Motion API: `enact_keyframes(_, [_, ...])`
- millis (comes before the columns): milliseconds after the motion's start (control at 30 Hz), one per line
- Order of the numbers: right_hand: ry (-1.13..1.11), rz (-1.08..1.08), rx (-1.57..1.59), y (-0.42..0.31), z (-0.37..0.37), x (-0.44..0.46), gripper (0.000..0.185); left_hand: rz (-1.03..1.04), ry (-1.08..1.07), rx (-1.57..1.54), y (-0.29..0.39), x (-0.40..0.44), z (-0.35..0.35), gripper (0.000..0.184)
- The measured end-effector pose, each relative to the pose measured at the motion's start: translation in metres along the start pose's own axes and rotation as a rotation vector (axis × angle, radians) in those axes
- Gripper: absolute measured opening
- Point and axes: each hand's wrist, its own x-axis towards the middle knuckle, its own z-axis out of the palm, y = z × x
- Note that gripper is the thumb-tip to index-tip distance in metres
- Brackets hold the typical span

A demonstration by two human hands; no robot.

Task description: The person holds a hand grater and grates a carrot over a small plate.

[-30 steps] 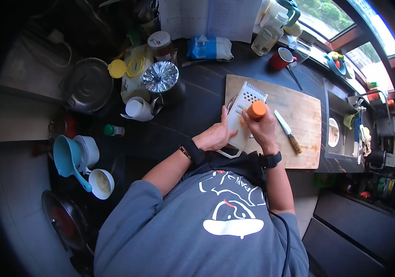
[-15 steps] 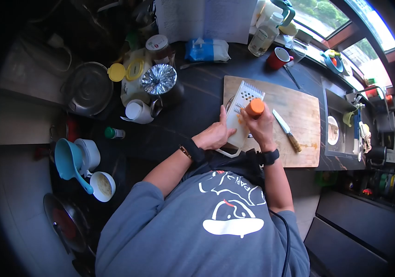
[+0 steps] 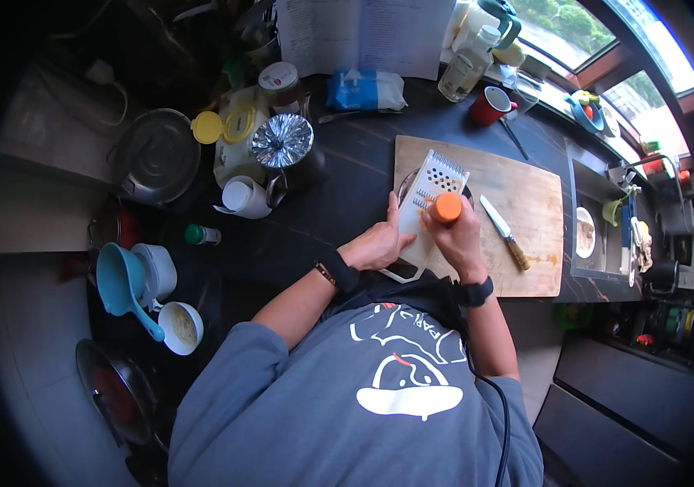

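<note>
Indoors, thick orange carrot piece (image 3: 447,209): over the lower face of a pale flat grater (image 3: 418,233) with dark round holes, its round end facing the camera, its lower end hidden by fingers
Right hand (image 3: 462,241): closed around the carrot piece, a black band at the wrist
Left hand (image 3: 375,246): gripping the grater's left edge, one digit stretched along that side, another over the plate, the rest out of sight
Carrot's feel: probably firm, stiff and light, slick where the flesh is cut; best held around its upper sides, fingertips clear of the teeth
Grater's feel: likely light and rigid, apt to slide under pressure; the long edges or the looped near end look the surest hold
Chopping board: broad, pale brown wood (image 3: 525,191), stained near its right edge, beneath the grater; a bright-bladed knife with a patterned brown handle (image 3: 512,247) lies just beside the right hand
Countertop: black, pale-veined slab (image 3: 323,227), bearing a blue-and-white soft packet (image 3: 366,91) and a red mug with a pale interior (image 3: 491,105) beyond the board
Kitchen: dark rectangular sink (image 3: 583,183) to the right, daylight through a brown-framed window (image 3: 570,28) above
</note>
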Motion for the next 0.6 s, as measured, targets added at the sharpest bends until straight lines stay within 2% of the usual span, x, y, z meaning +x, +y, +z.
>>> enact_keyframes(100, [0.002,-0.116,0.023,-0.006,0.001,-0.008,0.030,-0.030,-0.026,0.031,0.000,0.000,0.001,0.089])
enact_keyframes(133, [-0.001,-0.114,0.023,-0.002,0.001,-0.001,0.030,-0.034,-0.029,0.046,-0.001,0.001,0.002,0.089])
enact_keyframes(200, [0.019,0.040,0.058,0.003,0.002,0.011,0.032,-0.020,0.001,0.031,-0.003,0.003,0.004,0.089])
enact_keyframes(367, [0.017,0.019,0.081,-0.002,-0.001,0.007,0.032,0.043,0.030,-0.039,-0.004,0.002,0.003,0.089])
enact_keyframes(433, [-0.020,0.000,0.092,-0.007,-0.001,-0.004,0.032,-0.076,-0.039,0.054,0.006,-0.003,-0.002,0.089])
enact_keyframes(533, [-0.007,-0.084,0.048,0.001,-0.001,0.002,0.033,-0.039,-0.044,-0.030,-0.006,0.003,0.005,0.089])
enact_keyframes(600, [0.057,0.074,0.049,0.009,-0.001,0.018,0.033,-0.020,-0.026,-0.022,-0.005,0.002,0.005,0.089])
